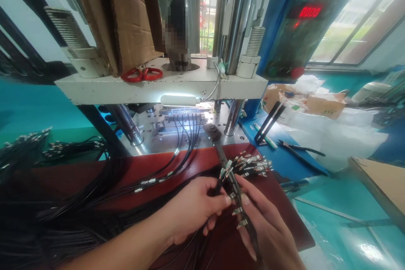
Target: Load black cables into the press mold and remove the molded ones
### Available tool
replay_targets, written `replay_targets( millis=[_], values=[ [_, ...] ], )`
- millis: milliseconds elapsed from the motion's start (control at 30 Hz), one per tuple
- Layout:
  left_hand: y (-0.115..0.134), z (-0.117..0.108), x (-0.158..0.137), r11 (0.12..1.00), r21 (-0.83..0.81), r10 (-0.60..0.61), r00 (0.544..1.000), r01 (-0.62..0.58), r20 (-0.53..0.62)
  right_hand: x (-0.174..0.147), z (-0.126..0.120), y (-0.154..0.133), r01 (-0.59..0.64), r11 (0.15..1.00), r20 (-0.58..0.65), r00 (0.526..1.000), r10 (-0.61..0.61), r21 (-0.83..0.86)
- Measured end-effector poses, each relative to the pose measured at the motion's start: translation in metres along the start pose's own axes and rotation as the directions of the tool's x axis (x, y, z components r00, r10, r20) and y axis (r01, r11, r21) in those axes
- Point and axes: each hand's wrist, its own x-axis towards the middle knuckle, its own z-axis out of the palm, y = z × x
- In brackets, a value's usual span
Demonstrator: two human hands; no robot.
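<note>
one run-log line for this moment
left hand: holding cables | right hand: holding bar | fixture: more cables lead in | lamp: lit | scissors: on press

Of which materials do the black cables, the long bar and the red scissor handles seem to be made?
Black cables: probably plastic or rubber outside, smooth, bending in soft curves.
Long bar: perhaps dark metal, given its dull greyish sheen, though plastic is possible.
Red scissor handles: likely plastic, evenly coloured and glossy.
</note>
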Motion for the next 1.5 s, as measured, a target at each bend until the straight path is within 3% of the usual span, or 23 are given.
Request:
replay_targets(
  millis=[467,800,867,933,1000,1067,1167,1333,1500],
  values=[
    [0.0,0.004,-0.004,0.978,0.21,-0.014,1.0,0.009,0.022,-0.002,-0.001,0.001,-0.06,0.998,-0.033,0.998,0.059,-0.008],
    [-0.001,0.003,-0.001,0.981,0.192,-0.021,0.998,0.01,0.051,-0.001,-0.001,0.005,-0.038,0.997,-0.009,0.999,0.038,-0.063],
    [0.005,-0.001,-0.003,0.981,0.19,0.019,0.999,-0.027,0.042,-0.001,-0.002,0.004,-0.04,0.998,0.031,0.999,0.042,-0.058],
    [0.012,-0.008,-0.005,0.975,0.179,0.135,0.99,-0.129,-0.026,0.0,-0.004,0.003,-0.02,0.999,0.058,0.998,0.022,-0.036],
    [0.02,-0.015,-0.006,0.971,0.077,0.235,0.968,-0.228,-0.091,0.001,-0.005,0.003,-0.014,1.0,0.075,0.997,0.014,-0.011],
    [0.024,-0.02,-0.006,0.96,-0.093,0.253,0.961,-0.264,-0.108,0.001,-0.007,0.004,-0.026,1.0,0.076,0.997,0.026,0.007],
    [0.024,-0.022,-0.005,0.952,-0.222,0.194,0.977,-0.21,-0.09,0.002,-0.007,0.003,-0.023,1.0,0.073,0.997,0.022,0.021],
    [0.016,-0.021,-0.005,0.988,-0.152,-0.034,0.998,0.042,0.054,0.001,-0.006,-0.001,-0.022,0.999,0.077,0.997,0.02,0.029],
    [0.009,-0.024,-0.003,0.993,-0.106,-0.044,0.996,0.052,0.079,0.0,-0.006,-0.001,-0.028,0.999,0.074,0.997,0.025,0.033]
  ],
)
